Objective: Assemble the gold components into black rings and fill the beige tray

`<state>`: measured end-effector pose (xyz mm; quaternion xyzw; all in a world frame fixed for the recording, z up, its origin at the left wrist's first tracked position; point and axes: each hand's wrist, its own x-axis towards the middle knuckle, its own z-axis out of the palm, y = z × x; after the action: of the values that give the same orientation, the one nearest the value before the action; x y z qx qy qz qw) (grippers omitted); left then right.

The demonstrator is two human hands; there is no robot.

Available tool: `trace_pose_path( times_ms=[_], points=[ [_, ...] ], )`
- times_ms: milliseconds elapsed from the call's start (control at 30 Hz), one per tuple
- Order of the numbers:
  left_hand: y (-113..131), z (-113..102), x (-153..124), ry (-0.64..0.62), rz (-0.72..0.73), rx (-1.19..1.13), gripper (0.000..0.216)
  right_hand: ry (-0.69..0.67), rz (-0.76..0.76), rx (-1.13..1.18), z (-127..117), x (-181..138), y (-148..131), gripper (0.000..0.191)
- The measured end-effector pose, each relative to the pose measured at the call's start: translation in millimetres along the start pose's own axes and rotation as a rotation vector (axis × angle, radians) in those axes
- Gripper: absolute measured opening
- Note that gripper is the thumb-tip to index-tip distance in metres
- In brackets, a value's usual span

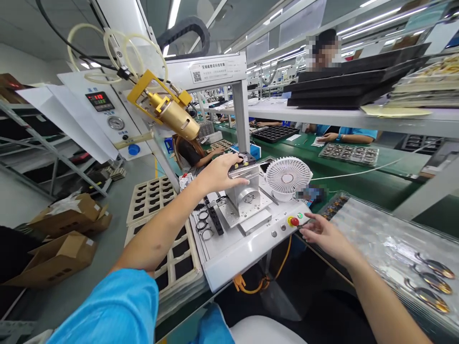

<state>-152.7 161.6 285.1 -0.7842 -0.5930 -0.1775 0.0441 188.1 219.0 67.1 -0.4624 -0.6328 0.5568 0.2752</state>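
My left hand (224,173) reaches over a metal fixture (247,193) mounted on the white machine's base. Its thumb stretches along the front of the fixture, well apart from the fingers. The fingertips are at a dark piece (245,159) with yellow bits on top; whether they press on it I cannot tell. My right hand (321,233) is at the base's front right corner, fingers apart and a little bent, with nothing visible in it. Nearest to it are a lit green button (300,216) and a red emergency stop knob (294,221).
A gold cylinder head (175,117) hangs above the fixture. A white fan (288,177) stands at the back right. Cream trays (182,258) are stacked on the left; a clear tray (376,239) with sunglasses (432,282) lies on the right. Co-workers sit beyond the machine.
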Motion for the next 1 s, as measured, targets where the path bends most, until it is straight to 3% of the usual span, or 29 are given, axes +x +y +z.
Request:
trace_pose_path(
  times_ms=[133,267,333,400,500,567,667,733,867,1000],
  points=[
    [5.4,-15.1,-13.5,-0.143,-0.064,-0.015,0.081,-0.012,0.018,-0.295,21.7,10.3,31.5,0.093],
    [29.1,-33.5,-77.9,-0.158,-0.126,0.042,0.08,-0.011,-0.087,-0.46,33.0,7.4,41.9,0.087],
    [44.2,-40.4,-124.0,-0.271,-0.26,0.052,0.071,-0.018,-0.111,-0.436,33.7,5.7,46.6,0.088],
    [57.1,-42.8,-170.9,-0.492,-0.496,0.026,0.061,-0.022,-0.104,-0.4,31.9,6.9,51.0,0.094],
    [70.1,-34.6,-228.8,-0.702,-0.779,0.004,0.071,0.009,-0.078,-0.366,25.3,12.9,56.4,0.101],
    [74.7,-23.8,-253.1,-0.681,-0.837,0.002,0.079,0.018,-0.067,-0.288,20.9,15.1,60.8,0.1],
    [74.5,-10.3,-269.0,-0.556,-0.846,-0.034,0.059,0.052,0.001,-0.091,18.3,8.5,70.5,0.094],
    [70.4,-6.2,-271.9,-0.492,-0.824,-0.072,0.057,0.082,0.064,0.03,19.4,-3.6,77.6,0.09],
    [60.7,-3.4,-274.4,-0.445,-0.791,-0.079,0.079,0.117,0.167,0.198,22.3,-35.7,87.8,0.081],
    [56.1,-11.8,-275.7,-0.422,-0.813,-0.114,0.077,0.176,0.249,0.239,19.1,-59.8,97.5,0.074]
  ],
)
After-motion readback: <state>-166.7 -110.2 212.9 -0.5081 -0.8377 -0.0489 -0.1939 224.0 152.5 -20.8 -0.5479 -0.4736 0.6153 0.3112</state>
